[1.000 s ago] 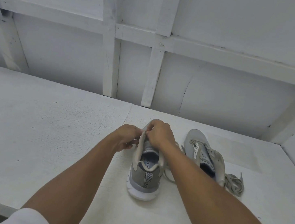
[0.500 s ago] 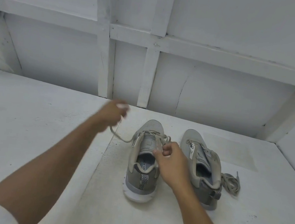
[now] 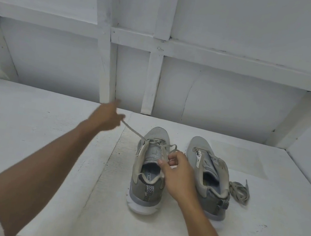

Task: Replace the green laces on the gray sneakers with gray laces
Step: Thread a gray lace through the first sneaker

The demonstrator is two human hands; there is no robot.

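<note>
Left hand (image 3: 106, 117) pinching taut lace (image 3: 133, 131) far-left of left sneaker (image 3: 148, 169), right hand (image 3: 178, 173) pinching lace at its eyelets, right sneaker (image 3: 208, 177) just beside

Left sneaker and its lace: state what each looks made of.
Left sneaker: apparently matte gray mesh fabric, fine texture at the toe, on a smooth white rubbery-looking sole. Lace: flat woven textile, matte, stretched toward the left hand.

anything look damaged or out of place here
A loose lace lies bunched on the table beside the heel of the right sneaker. That sneaker's eyelet edge shows a white, peeled-looking patch, and the wall panel behind has a thin vertical crack.
</note>
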